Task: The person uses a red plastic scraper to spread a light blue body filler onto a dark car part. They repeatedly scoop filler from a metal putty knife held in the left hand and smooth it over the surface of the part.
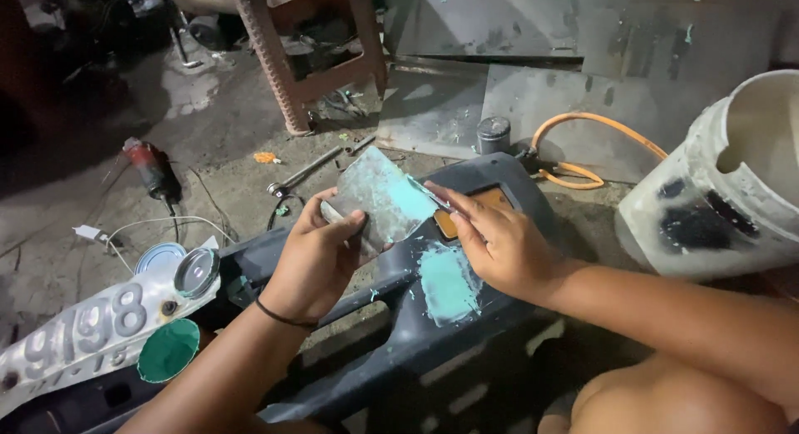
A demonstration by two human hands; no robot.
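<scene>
Teal-smeared board in both hands; white bucket right, wrench beyond.

One bucket, one stool, two lids (round ones).

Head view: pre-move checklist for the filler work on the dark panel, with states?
1. Left hand grips the mixing board: ok.
2. Right hand holds the spreader against the board: ok.
3. Green filler on the board: ok.
4. Filler patch already on the dark panel: ok.
5. Filler can open, within reach: ok.
6. Filler still workable: cannot tell.
</scene>
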